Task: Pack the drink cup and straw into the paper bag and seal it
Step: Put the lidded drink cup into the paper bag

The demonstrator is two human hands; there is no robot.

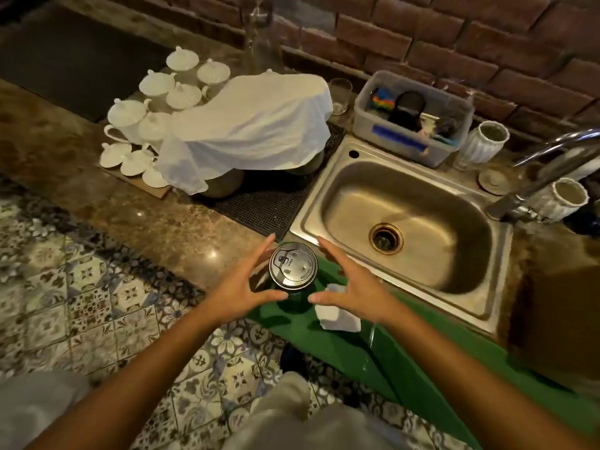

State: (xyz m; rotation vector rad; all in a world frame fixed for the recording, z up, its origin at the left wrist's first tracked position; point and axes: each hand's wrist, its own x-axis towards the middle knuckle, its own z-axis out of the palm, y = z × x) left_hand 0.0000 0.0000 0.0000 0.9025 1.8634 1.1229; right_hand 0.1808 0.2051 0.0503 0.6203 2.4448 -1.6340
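Dark drink cup with clear domed plastic lid (293, 266) stands upright on the green sheet (341, 345) at the counter (181, 228) edge, long axis vertical. Left hand (242, 284) and right hand (352, 287) flank it, fingers spread, gripping nothing, about equally near. Crumpled white paper (339, 315) lies under the right hand. Can't see a straw or a bag.

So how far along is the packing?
Barely begun. The lidded cup stands on the green sheet, unpacked. Both hands, left and right, are open either side of it, not gripping. No bag visible; the straw may lie nearby. Bagging and sealing remain.
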